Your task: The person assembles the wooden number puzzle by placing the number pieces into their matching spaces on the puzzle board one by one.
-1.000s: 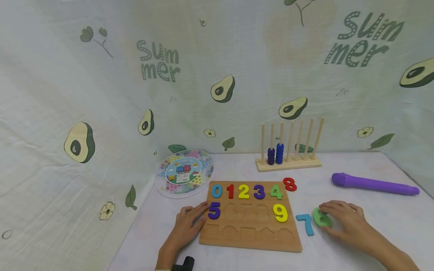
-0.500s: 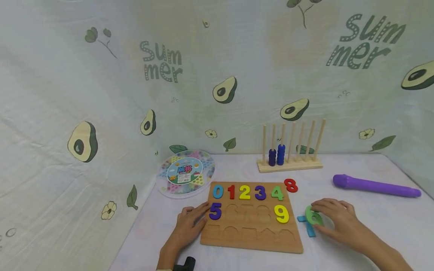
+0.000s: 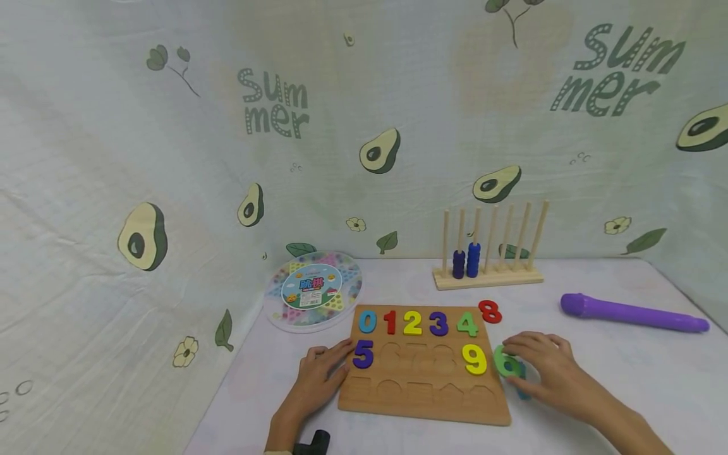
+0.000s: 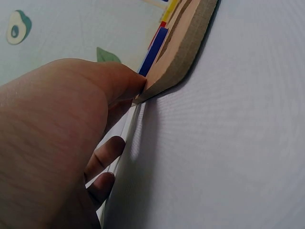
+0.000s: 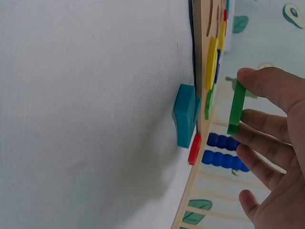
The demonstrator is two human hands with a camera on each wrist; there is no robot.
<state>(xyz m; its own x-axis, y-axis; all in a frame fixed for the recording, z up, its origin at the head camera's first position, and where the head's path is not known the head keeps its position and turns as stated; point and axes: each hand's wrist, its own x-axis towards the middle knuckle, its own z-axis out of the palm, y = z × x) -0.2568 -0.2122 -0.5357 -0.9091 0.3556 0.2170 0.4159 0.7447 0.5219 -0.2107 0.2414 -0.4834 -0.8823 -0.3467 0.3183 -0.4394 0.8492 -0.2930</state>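
Pinch of the right grip (image 3: pixel 548 370) on a green 6 (image 5: pixel 237 107), left grip (image 3: pixel 318 377) loosely extended against the wooden board (image 3: pixel 423 374)

The left hand (image 3: pixel 320 379) and right hand (image 3: pixel 543 371) are bare, as is what I see of the right forearm (image 3: pixel 617 417). A sliver of pale beige cuff (image 3: pixel 277 452) edges the left forearm's (image 3: pixel 282 432) near end; beside it sits a matt black, round-ended fitting (image 3: pixel 320 441).

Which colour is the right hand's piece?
The piece is green, clearest in the right wrist view.
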